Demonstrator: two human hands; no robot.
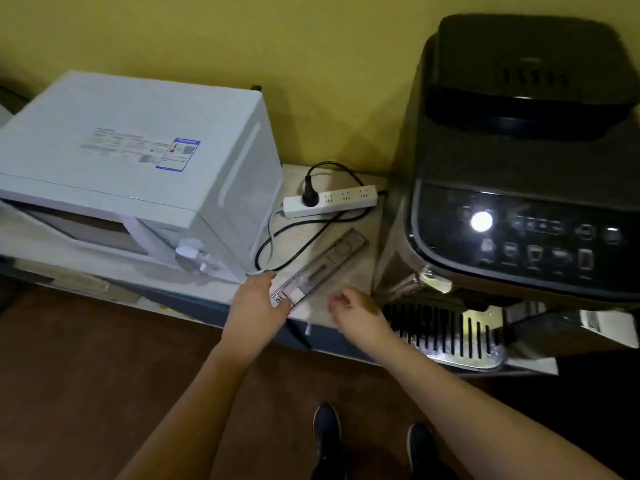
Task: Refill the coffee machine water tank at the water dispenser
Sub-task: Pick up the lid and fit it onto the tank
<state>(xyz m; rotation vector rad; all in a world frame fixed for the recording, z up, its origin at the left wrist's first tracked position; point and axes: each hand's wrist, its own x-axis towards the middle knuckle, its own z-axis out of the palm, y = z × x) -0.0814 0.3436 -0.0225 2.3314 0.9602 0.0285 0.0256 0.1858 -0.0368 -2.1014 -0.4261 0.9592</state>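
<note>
The dark coffee machine (519, 202) stands at the right of the counter, with its control panel lit and a slotted drip tray (450, 337) in front. A long, narrow, grey and clear lid (325, 265) lies flat on the counter just left of the machine. My left hand (258, 303) is at the lid's near end, thumb on one side and fingers on the other. My right hand (353, 306) hovers a little to the right of that end, fingers loosely curled and empty, close to the drip tray. I cannot make out the water tank or a water dispenser.
A white microwave (138, 161) fills the left of the counter (349, 292). A white power strip (332, 200) with a black plug and looping black cable (294, 233) lies behind the lid. A yellow wall is at the back. My shoes (327, 431) stand on brown floor below.
</note>
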